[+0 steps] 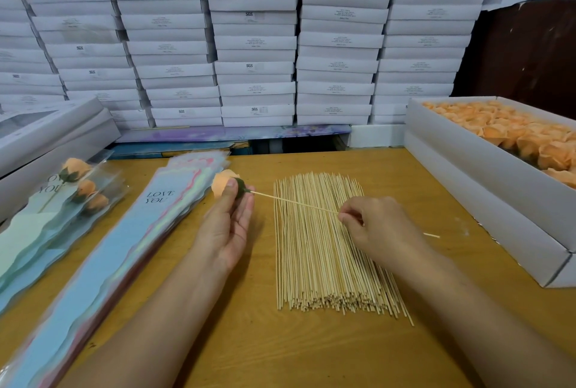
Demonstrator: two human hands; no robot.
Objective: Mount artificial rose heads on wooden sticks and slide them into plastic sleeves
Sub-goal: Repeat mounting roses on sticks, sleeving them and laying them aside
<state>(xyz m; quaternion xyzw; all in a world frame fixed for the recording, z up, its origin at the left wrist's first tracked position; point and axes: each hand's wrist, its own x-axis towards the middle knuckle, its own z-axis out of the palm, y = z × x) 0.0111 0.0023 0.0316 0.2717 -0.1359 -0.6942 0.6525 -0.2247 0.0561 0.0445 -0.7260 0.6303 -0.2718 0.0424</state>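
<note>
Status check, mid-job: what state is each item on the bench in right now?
Rose head: pinched in left hand, stick tip at its green base.
Stick: held by right hand.
Stick pile: loose on table.
Rose box: open, full.
Sleeve stack: empty.
Sleeved roses: finished.

landmark: stick pile (327, 244), mid wooden table (311, 353)
left hand (227, 225): just left of pile, thumb and fingers pinching peach rose head (222, 184) by its green base
right hand (378, 225): over pile, fingertips pinching one stick (296, 201); stick tip is at rose base
sleeve stack (124, 250): left of pile, "LOVE YOU" print
finished roses (78, 188): far left of pile, sleeved
rose box (486, 169): right of pile, open, full of peach heads
stacked white boxes (255, 44): behind pile
</note>
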